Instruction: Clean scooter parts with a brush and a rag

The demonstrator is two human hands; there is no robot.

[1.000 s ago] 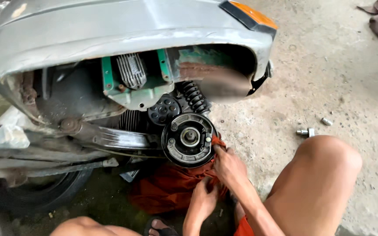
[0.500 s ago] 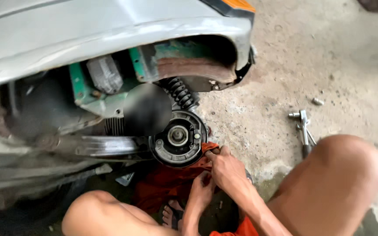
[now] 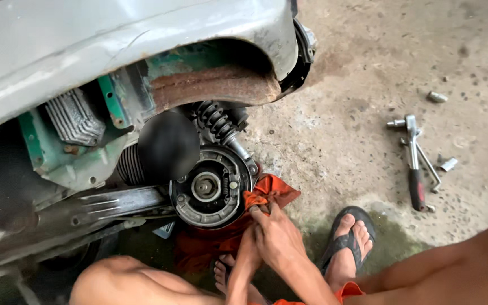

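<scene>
Wiping the brake hub (image 3: 211, 186): both hands (image 3: 266, 240) are gripping the orange rag (image 3: 269, 195); the next pass calls for firmer pressure along the rim.

Right hand (image 3: 278, 234) fingers curled, gripping; left hand (image 3: 247, 248) tucked beneath.

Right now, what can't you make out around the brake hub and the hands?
Head view only:
- Left hand: mostly behind the right hand; its grip is unreadable.
- Orange rag: lower part covered by both hands.
- Brake hub: top edge masked by a dark blurred blob.
- Small parts on the floor: too small to identify.
</scene>
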